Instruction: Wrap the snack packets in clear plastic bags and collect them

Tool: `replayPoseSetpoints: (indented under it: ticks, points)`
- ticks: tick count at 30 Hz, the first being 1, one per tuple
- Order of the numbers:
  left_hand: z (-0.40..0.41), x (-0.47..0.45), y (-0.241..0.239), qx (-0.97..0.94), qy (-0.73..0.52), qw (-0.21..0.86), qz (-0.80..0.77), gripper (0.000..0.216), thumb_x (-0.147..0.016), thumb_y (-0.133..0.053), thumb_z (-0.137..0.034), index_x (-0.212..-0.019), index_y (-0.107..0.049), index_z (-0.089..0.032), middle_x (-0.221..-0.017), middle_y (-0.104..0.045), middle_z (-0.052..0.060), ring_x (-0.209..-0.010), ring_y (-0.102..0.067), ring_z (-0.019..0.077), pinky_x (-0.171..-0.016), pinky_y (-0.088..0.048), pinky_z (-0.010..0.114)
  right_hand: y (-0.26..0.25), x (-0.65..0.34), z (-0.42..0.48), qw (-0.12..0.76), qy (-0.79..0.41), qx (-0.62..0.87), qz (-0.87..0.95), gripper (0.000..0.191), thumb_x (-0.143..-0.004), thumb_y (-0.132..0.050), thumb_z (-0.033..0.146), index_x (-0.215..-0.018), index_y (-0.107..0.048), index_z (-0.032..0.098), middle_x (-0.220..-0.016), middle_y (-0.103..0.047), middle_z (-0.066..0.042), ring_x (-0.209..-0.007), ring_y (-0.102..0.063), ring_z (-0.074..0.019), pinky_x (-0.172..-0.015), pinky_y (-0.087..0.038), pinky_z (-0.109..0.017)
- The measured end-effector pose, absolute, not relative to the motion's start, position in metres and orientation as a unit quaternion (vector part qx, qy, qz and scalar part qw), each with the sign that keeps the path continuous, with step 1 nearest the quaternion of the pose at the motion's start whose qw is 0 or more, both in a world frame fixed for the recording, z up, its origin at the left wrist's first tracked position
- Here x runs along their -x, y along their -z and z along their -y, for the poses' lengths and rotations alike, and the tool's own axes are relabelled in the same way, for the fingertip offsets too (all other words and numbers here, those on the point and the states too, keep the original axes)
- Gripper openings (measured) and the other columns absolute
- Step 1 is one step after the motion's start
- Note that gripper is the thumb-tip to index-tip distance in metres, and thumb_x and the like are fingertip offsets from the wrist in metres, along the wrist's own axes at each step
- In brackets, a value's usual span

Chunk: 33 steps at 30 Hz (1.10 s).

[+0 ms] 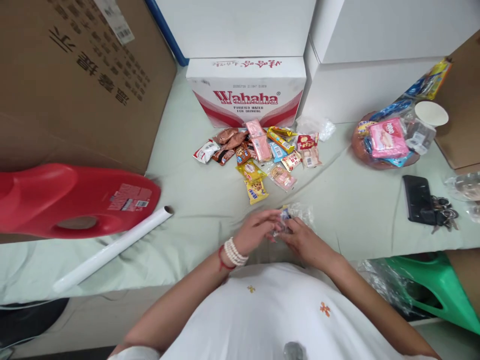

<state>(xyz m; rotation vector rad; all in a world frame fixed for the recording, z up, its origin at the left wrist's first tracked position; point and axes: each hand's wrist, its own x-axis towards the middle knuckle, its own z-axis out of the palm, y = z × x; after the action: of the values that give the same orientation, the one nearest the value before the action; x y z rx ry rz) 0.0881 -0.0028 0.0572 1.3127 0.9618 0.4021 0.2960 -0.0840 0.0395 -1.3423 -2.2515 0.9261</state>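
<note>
Close together at the table's near edge, my left hand [258, 231] and my right hand [303, 241] pinch a crumpled clear plastic bag [303, 212]. A small dark blue and yellow patch shows between the fingers, too hidden to name. Beads circle my left wrist. Just beyond lies a pile of small wrapped snacks: a yellow cookie packet [256, 191] nearest, a yellow-green packet [251, 171], a pink packet in clear wrap [282, 177], a pink wafer-like packet [260, 148], a gold stick packet [281, 140] and a white-and-red packet [206, 151].
A Wahaha water carton [249, 95] stands behind the snacks. At right are a filled bowl [362, 159], a paper cup [431, 114], a black phone [418, 199] and keys [447, 212]. A red jug [108, 192], a white roll [116, 247] and a cardboard box [75, 115] occupy the left.
</note>
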Motion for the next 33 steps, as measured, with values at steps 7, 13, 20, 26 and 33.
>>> replayPoseSetpoints:
  ticks: [7, 13, 20, 26, 33]
  points:
    - [0.013, -0.132, -0.043, -0.839, -0.114, 0.287, -0.449, 0.036, -0.091, -0.052, -0.008, -0.1, -0.081, -0.028, -0.095, -0.071, 0.009, -0.091, -0.061, 0.0243, -0.077, -0.053, 0.036, -0.027, -0.318, 0.087, 0.301, -0.24, 0.645, 0.66, 0.036, -0.101, -0.054, 0.03, -0.135, -0.065, 0.028, -0.125, -0.063, -0.014, -0.115, -0.058, -0.0295, -0.101, -0.051, -0.049]
    - [0.019, -0.128, -0.045, -0.824, -0.113, 0.177, -0.526, 0.07, -0.085, -0.076, -0.037, -0.149, -0.052, -0.024, -0.141, -0.054, 0.019, -0.124, -0.051, 0.0374, -0.094, -0.051, 0.049, -0.023, -0.325, 0.08, 0.211, -0.16, 0.73, 0.63, 0.015, -0.091, -0.062, 0.023, -0.102, -0.071, 0.019, -0.143, -0.049, -0.02, -0.134, -0.041, -0.0387, -0.111, -0.041, -0.056]
    - [0.02, -0.136, -0.035, -0.814, -0.054, 0.201, -0.543, 0.036, -0.09, -0.066, -0.031, -0.122, -0.062, -0.015, -0.114, -0.063, 0.018, -0.108, -0.059, 0.034, -0.088, -0.052, 0.045, -0.055, -0.284, 0.064, 0.249, -0.308, 0.674, 0.624, 0.017, -0.099, -0.044, 0.022, -0.094, -0.06, 0.022, -0.092, -0.068, -0.007, -0.085, -0.063, -0.0221, -0.079, -0.049, -0.033]
    - [0.01, -0.119, -0.032, -0.778, -0.167, 0.361, -0.487, 0.034, -0.077, -0.066, -0.012, -0.11, -0.065, -0.017, -0.108, -0.061, 0.012, -0.102, -0.061, 0.0286, -0.093, -0.053, 0.045, -0.046, -0.27, 0.052, 0.327, -0.396, 0.653, 0.557, 0.017, -0.098, -0.047, 0.029, -0.099, -0.063, 0.022, -0.083, -0.068, -0.003, -0.077, -0.062, -0.0191, -0.07, -0.048, -0.028]
    - [0.001, -0.105, -0.037, -0.693, -0.265, 0.434, -0.511, 0.05, -0.078, -0.066, -0.017, -0.128, -0.06, -0.021, -0.114, -0.062, 0.008, -0.102, -0.061, 0.0244, -0.094, -0.052, 0.041, -0.046, -0.272, 0.05, 0.405, -0.417, 0.632, 0.512, 0.029, -0.101, -0.049, 0.04, -0.116, -0.067, 0.023, -0.094, -0.069, -0.005, -0.08, -0.066, -0.0192, -0.075, -0.054, -0.031]
